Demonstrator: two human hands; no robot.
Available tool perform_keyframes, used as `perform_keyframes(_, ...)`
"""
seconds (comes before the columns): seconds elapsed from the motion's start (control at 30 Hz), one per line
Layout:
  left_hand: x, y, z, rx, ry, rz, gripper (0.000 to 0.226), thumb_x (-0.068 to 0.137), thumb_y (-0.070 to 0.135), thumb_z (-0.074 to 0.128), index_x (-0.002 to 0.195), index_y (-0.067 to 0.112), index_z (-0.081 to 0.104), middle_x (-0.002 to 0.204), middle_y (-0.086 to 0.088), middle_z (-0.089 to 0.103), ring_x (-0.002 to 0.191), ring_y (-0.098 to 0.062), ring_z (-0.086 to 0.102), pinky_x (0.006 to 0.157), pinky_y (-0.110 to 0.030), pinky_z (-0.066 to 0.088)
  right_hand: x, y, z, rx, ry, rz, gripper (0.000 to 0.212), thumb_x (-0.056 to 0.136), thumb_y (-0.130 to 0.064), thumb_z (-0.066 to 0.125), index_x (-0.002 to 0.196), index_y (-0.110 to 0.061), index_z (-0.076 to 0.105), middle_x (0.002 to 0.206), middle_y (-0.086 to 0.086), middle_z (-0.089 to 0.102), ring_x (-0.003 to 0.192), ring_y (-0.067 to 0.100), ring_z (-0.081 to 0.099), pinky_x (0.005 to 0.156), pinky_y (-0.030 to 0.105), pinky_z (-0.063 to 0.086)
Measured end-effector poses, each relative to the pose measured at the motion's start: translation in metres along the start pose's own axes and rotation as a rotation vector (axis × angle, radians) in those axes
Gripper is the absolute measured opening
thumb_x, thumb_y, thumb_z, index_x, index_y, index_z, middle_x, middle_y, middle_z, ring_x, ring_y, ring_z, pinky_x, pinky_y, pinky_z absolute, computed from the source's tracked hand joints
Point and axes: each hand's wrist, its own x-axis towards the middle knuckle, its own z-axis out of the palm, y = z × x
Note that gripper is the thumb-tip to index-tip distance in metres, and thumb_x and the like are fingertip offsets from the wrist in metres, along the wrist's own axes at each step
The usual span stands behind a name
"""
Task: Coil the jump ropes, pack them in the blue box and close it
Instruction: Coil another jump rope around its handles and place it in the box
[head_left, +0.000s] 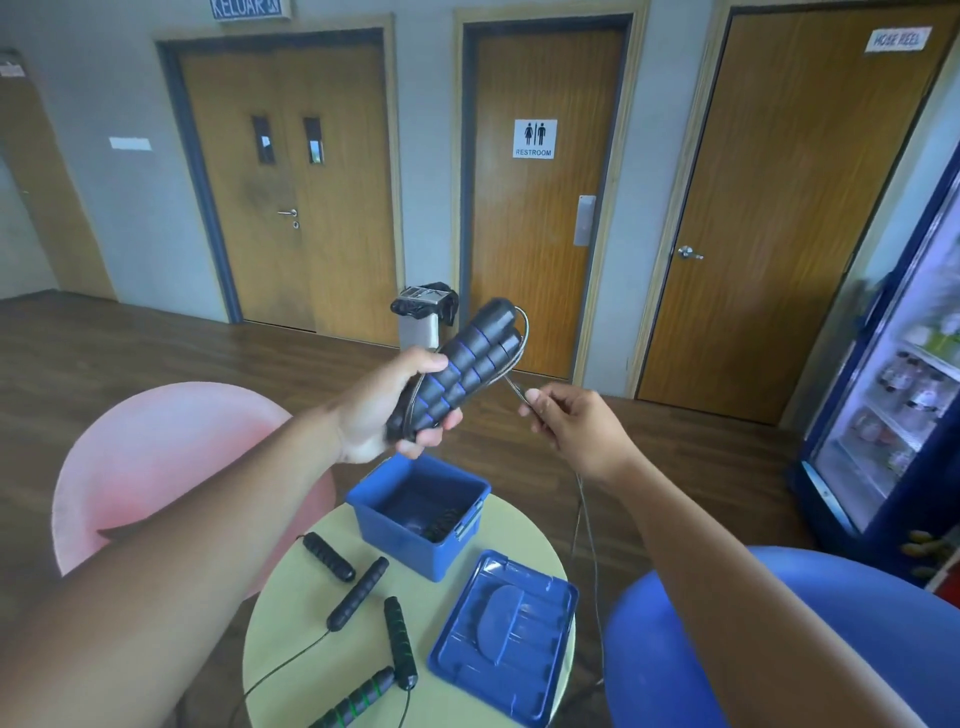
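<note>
head view: the left hand (395, 410) is raised above the blue box (421, 514), its fingers curled round a pair of blue-ringed handles (462, 374) held side by side. the cable (523, 332) of this jump rope leaves the top ends of the handles in a small loop. the right hand (576, 426) is just beside the handles; its thumb and forefinger pinch the cable, and the other fingers are loosely curled. the slack hangs from that hand and passes out of view beyond the edge of the surface (358, 660).

the blue box stands open on the surface. a dark coiled rope (441, 522) appears to lie inside; detail is hard to tell. the lid (506, 631) lies flat just beside the box, nearer the camera. two black handles (328, 557) and two green-ringed handles (400, 644) lie on the surface left of the lid, their cables uncoiled.

step in hand, as judged: coiling the blue-ringed rope, at an early turn, since most of the cable hangs free.

next move calls for:
- feeding the cable through the pinch and laying even turns round the handles;
- keeping the left grip firm so that the handles stay paired;
- drawing the slack up without snagging it on the surface edge.

two ropes are not yet coiled, and the lid is not yet fitted.
</note>
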Motion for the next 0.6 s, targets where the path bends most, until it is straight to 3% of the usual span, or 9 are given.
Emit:
perform_keyframes(0.13,0.006,0.005,-0.001,0.066,0.28,-0.041,0.038,0.093,0.043,0.055,0.116,0.013,0.054,0.075,-0.01,0.055,0.051,-0.018,0.044,0.043,-0.022,0.028,-0.007,0.0,0.012,-0.238,-0.071,0.037,0.022,0.099,-0.033,0.058,0.081,-0.022,0.065,0.063,-0.007,0.061,0.051,0.011,0.047,0.052,0.025,0.041)
perform_keyframes(0.2,0.011,0.005,-0.006,0.187,0.447,-0.015,0.035,0.099,0.044,0.054,0.115,0.014,0.049,0.08,-0.011,0.057,0.052,-0.017,0.046,0.045,-0.023,0.031,-0.013,0.002,0.014,-0.348,-0.125,0.049,0.024,0.099,-0.036,0.057,0.076,-0.028,0.061,0.067,-0.005,0.063,0.054,0.011,0.049,0.053,0.025,0.041)
perform_keyframes(0.33,0.015,-0.004,-0.014,0.864,0.636,0.004,0.042,0.09,0.057,0.06,0.111,0.023,0.049,0.088,0.001,0.065,0.07,-0.015,0.059,0.056,-0.03,0.037,-0.021,-0.007,0.01,-0.482,-0.148,-0.027,0.025,0.1,-0.035,0.055,0.075,-0.029,0.058,0.069,-0.002,0.063,0.065,0.015,0.053,0.06,0.03,0.04)
perform_keyframes(0.4,0.013,-0.007,-0.01,1.165,0.592,-0.014,0.043,0.082,0.062,0.067,0.107,0.028,0.056,0.084,0.005,0.064,0.073,-0.014,0.059,0.057,-0.03,0.038,-0.021,-0.019,0.005,-0.549,-0.126,-0.111,0.017,0.1,-0.034,0.055,0.088,-0.025,0.065,0.076,-0.001,0.067,0.072,0.019,0.058,0.065,0.033,0.044)
perform_keyframes(0.47,0.013,-0.009,-0.003,1.285,0.456,-0.008,0.048,0.077,0.065,0.071,0.111,0.031,0.065,0.088,0.002,0.069,0.077,-0.018,0.062,0.062,-0.031,0.042,-0.017,-0.031,-0.002,-0.603,-0.084,-0.182,0.017,0.1,-0.033,0.056,0.094,-0.023,0.068,0.079,-0.002,0.068,0.074,0.02,0.061,0.068,0.034,0.047)
perform_keyframes(0.53,0.01,-0.007,0.003,1.235,0.278,-0.025,0.052,0.076,0.061,0.076,0.119,0.032,0.069,0.1,0.0,0.073,0.088,-0.021,0.064,0.069,-0.03,0.044,-0.013,-0.04,-0.013,-0.566,-0.04,-0.208,0.016,0.099,-0.034,0.058,0.093,-0.024,0.07,0.077,-0.006,0.068,0.073,0.015,0.062,0.067,0.033,0.049)
perform_keyframes(0.6,0.006,-0.001,0.007,1.091,0.118,-0.052,0.059,0.073,0.059,0.08,0.126,0.036,0.066,0.112,0.007,0.073,0.101,-0.019,0.066,0.085,-0.03,0.049,-0.01,-0.043,-0.025,-0.462,0.003,-0.211,0.017,0.095,-0.036,0.064,0.093,-0.022,0.073,0.075,-0.01,0.068,0.071,0.007,0.062,0.065,0.023,0.048)
